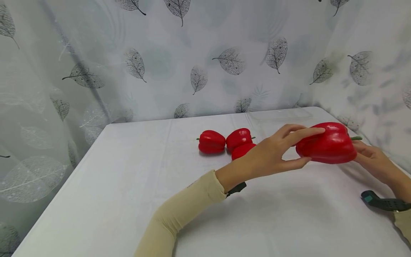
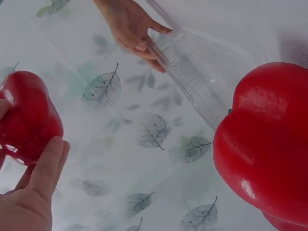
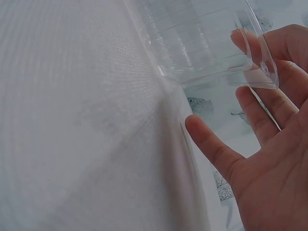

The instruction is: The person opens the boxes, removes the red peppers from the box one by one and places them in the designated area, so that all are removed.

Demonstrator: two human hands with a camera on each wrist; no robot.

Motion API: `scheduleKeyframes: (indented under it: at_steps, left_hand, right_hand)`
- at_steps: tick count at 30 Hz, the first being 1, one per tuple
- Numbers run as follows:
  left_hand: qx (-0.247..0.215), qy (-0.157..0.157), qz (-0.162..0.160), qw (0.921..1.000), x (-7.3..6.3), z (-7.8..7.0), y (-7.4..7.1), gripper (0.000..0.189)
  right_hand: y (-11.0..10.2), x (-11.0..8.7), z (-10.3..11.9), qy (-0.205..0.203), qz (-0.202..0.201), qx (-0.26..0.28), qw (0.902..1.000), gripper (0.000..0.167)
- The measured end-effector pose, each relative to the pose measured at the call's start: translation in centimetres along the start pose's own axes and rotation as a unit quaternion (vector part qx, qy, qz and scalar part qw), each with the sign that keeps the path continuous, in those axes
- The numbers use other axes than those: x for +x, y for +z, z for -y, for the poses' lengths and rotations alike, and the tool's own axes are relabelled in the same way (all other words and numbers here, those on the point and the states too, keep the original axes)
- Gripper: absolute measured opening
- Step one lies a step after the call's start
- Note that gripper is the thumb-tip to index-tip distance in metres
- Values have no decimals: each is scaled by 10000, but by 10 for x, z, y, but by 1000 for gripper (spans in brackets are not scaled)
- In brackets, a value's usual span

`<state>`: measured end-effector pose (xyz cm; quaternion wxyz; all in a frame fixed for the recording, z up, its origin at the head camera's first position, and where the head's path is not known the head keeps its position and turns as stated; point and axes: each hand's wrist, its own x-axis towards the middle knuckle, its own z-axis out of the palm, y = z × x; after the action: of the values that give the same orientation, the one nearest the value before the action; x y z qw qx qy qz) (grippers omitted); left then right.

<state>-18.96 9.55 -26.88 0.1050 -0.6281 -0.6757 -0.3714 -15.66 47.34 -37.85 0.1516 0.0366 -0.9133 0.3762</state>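
My left hand holds a red bell pepper up over the right side of the table, fingers on top and thumb below. The same pepper shows at the left of the left wrist view. Behind it, partly hidden in the head view, is my right hand. In the right wrist view its fingers are spread and fairly straight, fingertips right at the rim of a clear plastic tray. Three more red peppers lie mid-table: one at the left, one beside it, and one partly behind my left forearm.
A white cloth covers the table. A leaf-printed curtain hangs along the back and both sides. A dark band sits on my right wrist, close over the table.
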Motion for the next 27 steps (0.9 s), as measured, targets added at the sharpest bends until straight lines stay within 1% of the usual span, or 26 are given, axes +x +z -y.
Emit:
scheduleKeyframes:
  at_steps: [4, 5, 11, 16, 18, 24, 27]
  left_hand:
    - [73, 65, 27, 9999, -4, -1, -2, 61]
    - [130, 67, 43, 9999, -5, -1, -3, 61]
    - [262, 41, 30, 9996, -14, 0, -8, 60]
    - [271, 145, -68, 9995, -18, 1, -12, 60]
    - [304, 162, -134, 9993, -20, 2, -14, 59]
    - [491, 37, -251, 9985, -30, 6, -23, 57]
    - [557, -20, -298, 9980, -34, 6, -28, 57]
  right_hand:
    - [2, 0, -3, 286, -8, -156, 9995, 23]
    - [2, 0, -3, 293, 1, -158, 9994, 24]
    - [4, 2, -4, -38, 63, -91, 9999, 28]
    - [5, 3, -2, 107, 85, -242, 9996, 30]
    - [5, 3, -2, 91, 96, -252, 9996, 32]
    - [5, 4, 1, -164, 127, -168, 9996, 32]
    - [6, 5, 1, -219, 126, -167, 9995, 32]
